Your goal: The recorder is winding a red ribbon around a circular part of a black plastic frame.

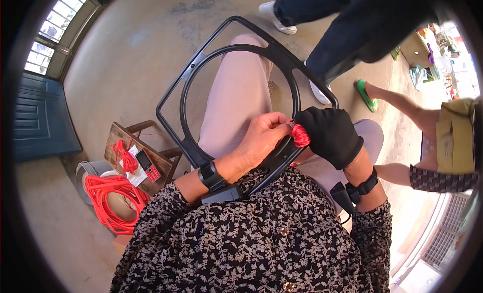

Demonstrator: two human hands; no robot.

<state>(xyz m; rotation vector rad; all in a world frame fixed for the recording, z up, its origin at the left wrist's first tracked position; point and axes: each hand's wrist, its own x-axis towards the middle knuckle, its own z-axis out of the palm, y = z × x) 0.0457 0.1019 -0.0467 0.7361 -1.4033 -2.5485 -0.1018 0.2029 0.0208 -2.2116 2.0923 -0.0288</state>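
A black frame point(184, 102), with a round ring inside an angular outer rim, rests across my lap. At the ring's right side sits a small bundle of red cord point(301, 136). My left hand point(265, 137), bare, is closed in a pinch on the cord beside the bundle. My right hand point(329, 137), in a black glove, is closed around the bundle against the ring; its fingertips are mostly hidden.
On my left a wooden stool point(163, 162) carries red cord point(125, 157) and a red phone point(150, 167). Thick red tubing point(113, 200) lies over a bucket point(93, 168). One person's dark-trousered legs point(332, 36) stand ahead; another person's bare leg point(402, 101) is at the right.
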